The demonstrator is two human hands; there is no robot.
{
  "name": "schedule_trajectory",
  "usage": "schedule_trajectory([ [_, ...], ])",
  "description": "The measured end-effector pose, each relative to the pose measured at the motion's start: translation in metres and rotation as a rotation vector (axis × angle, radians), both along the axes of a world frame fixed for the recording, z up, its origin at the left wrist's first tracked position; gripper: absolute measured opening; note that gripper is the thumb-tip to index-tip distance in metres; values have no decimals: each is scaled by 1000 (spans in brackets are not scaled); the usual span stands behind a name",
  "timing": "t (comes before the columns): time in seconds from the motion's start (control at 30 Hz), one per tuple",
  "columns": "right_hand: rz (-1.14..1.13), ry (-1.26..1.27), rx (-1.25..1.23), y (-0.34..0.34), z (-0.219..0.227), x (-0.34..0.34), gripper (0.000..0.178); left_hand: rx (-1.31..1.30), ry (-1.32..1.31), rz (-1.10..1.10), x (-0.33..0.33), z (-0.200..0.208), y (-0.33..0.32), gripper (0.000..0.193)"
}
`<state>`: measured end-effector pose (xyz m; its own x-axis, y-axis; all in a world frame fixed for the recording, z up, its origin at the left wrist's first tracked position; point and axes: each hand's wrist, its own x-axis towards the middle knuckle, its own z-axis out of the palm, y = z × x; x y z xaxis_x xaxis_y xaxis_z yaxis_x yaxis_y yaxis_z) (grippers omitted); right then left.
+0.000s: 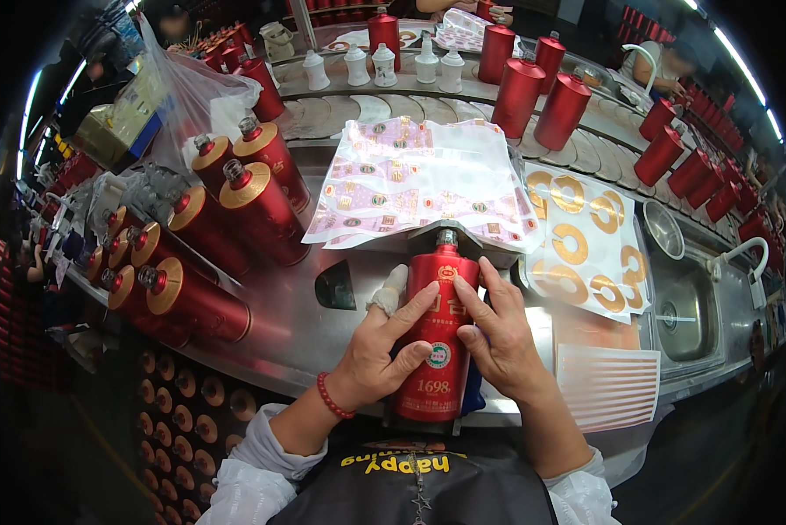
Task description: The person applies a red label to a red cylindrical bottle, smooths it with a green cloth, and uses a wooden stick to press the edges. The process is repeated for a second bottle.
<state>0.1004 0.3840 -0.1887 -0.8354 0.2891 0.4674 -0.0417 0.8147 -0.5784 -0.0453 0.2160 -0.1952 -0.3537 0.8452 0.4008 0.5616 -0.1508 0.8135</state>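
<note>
A red bottle (434, 389) with gold print and a round green-and-white emblem lies in front of me, its clear neck pointing away. My left hand (380, 337) holds its left side, with the thumb and a finger on the printed face. Whitish wrapping covers another finger of that hand. From the right, my right hand (502, 337) holds the same bottle, fingertips and thumb pressed on its front near the shoulder. The bottle's underside is hidden, and something dark blue shows below its right side. Just beyond its neck lie printed pink-and-gold transfer sheets (463, 179).
Several red bottles with gold shoulders (257, 206) stand at left. Sheets of gold rings (572, 245) and a striped sheet (607, 385) lie at right, beside a steel sink (691, 319) with a faucet. Beyond runs a slatted conveyor (314, 118) with red bottles and small white bottles (355, 67).
</note>
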Motion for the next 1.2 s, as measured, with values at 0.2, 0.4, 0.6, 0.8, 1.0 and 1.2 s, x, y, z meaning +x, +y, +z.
schedule_trajectory([
  [0.2, -3, -32, -10, -2, 0, 3, 51, -11, 23, -12, -2, 3, 0, 61],
  [0.4, 2, -19, -14, -7, 0, 13, 57, -2, -10, -76, -8, -3, -3, 65],
  [0.6, 62, -157, -131, -14, 4, 25, 59, -32, 43, -169, -15, -6, -10, 79],
  [0.8, 36, -87, -77, -18, -3, 26, 65, -65, 99, -195, -14, -7, -12, 92],
  [1.0, 37, -81, -69, -19, -4, 25, 66, -85, 71, -222, -15, -5, -13, 91],
  [1.2, 59, -67, -50, -21, -3, 26, 64, -92, 120, -253, -19, -4, -15, 85],
])
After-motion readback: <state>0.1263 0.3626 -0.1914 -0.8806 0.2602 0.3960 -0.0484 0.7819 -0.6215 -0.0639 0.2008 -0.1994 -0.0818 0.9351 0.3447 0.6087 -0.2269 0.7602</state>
